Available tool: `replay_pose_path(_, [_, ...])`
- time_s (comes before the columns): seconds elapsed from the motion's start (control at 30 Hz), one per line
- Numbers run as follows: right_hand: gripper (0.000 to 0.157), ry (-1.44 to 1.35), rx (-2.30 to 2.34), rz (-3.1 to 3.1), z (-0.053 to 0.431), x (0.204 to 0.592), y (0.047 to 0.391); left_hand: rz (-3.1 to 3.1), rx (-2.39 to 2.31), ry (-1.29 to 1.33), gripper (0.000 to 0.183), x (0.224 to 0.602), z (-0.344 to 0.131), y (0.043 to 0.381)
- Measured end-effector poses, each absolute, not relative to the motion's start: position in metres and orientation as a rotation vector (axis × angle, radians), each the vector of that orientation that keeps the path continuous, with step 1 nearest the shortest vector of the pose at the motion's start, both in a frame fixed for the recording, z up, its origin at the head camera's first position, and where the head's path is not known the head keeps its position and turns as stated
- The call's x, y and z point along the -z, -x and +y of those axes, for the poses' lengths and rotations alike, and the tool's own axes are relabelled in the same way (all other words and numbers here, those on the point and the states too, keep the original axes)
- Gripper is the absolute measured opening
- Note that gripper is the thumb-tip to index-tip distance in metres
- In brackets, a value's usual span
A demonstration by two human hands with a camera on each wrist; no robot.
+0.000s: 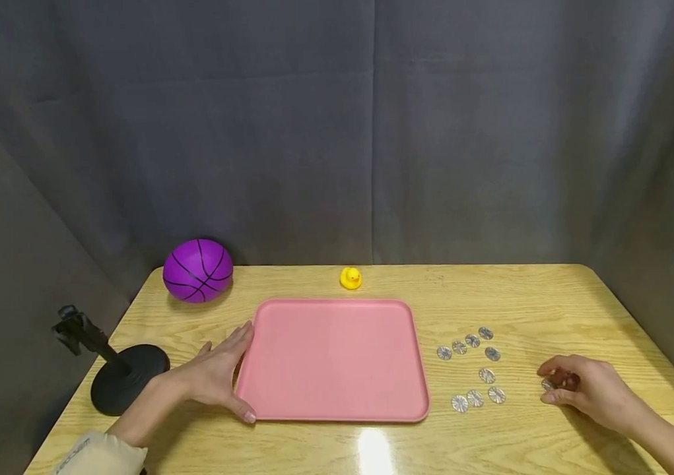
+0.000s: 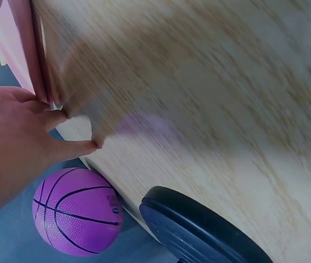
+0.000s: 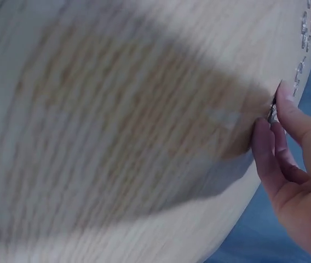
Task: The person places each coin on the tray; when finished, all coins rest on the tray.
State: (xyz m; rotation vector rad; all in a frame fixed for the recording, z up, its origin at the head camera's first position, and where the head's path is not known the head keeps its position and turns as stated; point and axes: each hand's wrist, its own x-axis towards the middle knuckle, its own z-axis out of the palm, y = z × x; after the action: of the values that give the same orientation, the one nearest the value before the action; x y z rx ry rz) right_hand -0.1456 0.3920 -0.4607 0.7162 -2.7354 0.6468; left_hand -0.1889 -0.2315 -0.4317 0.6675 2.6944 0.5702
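Observation:
A pink rectangular tray [image 1: 332,359] lies on the wooden table. My left hand [image 1: 218,369] is at the tray's left side, fingers spread along the edge and thumb at its near left corner. In the left wrist view, the fingertips [image 2: 98,144] reach down beside the tray's rim. Over on the right, my right hand [image 1: 595,390] has thumb and fingers curled around a silver coin-like disc [image 1: 547,384], low over the table. The disc [image 3: 272,113] shows between thumb and fingertips in the right wrist view. Several similar discs [image 1: 487,375] lie flat between that hand and the tray.
A purple ball [image 1: 198,271] with black lines sits at the back left. Behind the tray is a yellow rubber duck [image 1: 350,278]. A black stand with a round base [image 1: 130,379] is left of my left forearm. Grey curtains [image 1: 372,132] surround the table's [image 1: 527,290] back and sides.

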Motion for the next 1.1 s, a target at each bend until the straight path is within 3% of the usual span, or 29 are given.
replay_pose_path(0.6, [0.027,-0.521,-0.480,-2.770,0.401,0.464,0.135,2.696,-0.557,-0.697,0.151,0.432,-0.228,0.190])
replay_pose_path(1.1, [0.022,-0.562,-0.591,-2.808,0.405,0.458,0.135,2.687,-0.544,-0.671,0.152,0.426,-0.229,0.190])
